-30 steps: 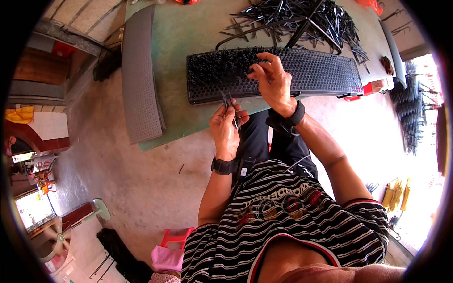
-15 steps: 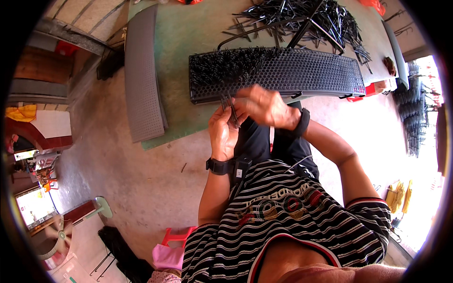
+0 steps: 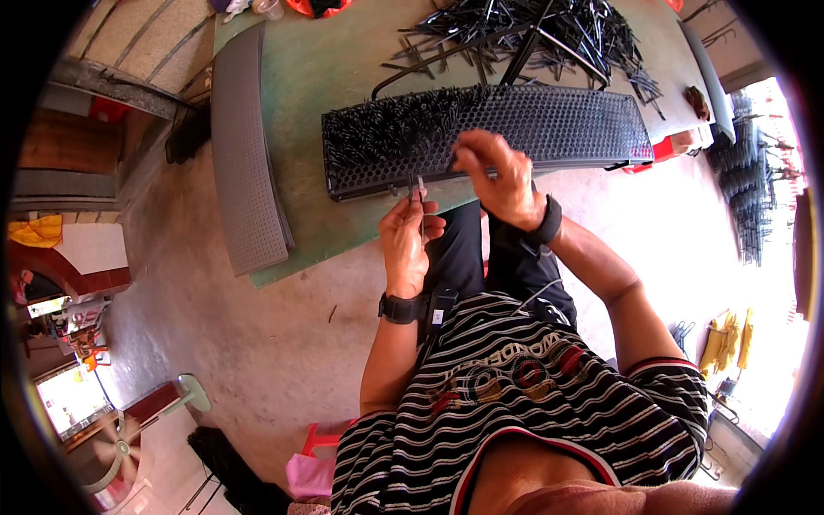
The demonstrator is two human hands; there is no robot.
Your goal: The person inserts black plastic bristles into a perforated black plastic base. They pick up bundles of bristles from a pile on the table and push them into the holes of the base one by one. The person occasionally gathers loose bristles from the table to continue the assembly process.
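A long black honeycomb-mesh panel (image 3: 558,129) lies across the near edge of the green table, its left part densely covered with black bristle-like strips (image 3: 390,129). Just below the panel's front edge, my left hand (image 3: 403,245) is closed around a few thin dark strips (image 3: 421,196) whose ends point up toward the mesh. My right hand (image 3: 508,182) hovers at the panel's front edge, right of the left hand, with its thumb and fingers curled together. Whatever may be between those fingertips is too small to make out.
A heap of loose black strips (image 3: 515,39) lies on the table (image 3: 309,129) behind the panel, with a bent black metal frame (image 3: 528,47) over it. Grey perforated sheets (image 3: 249,154) are stacked at the left. A red stool (image 3: 319,439) stands on the floor behind me.
My right hand has moved slightly right, away from the left hand, which keeps the strips. The table and panel appear shifted a little left in view.
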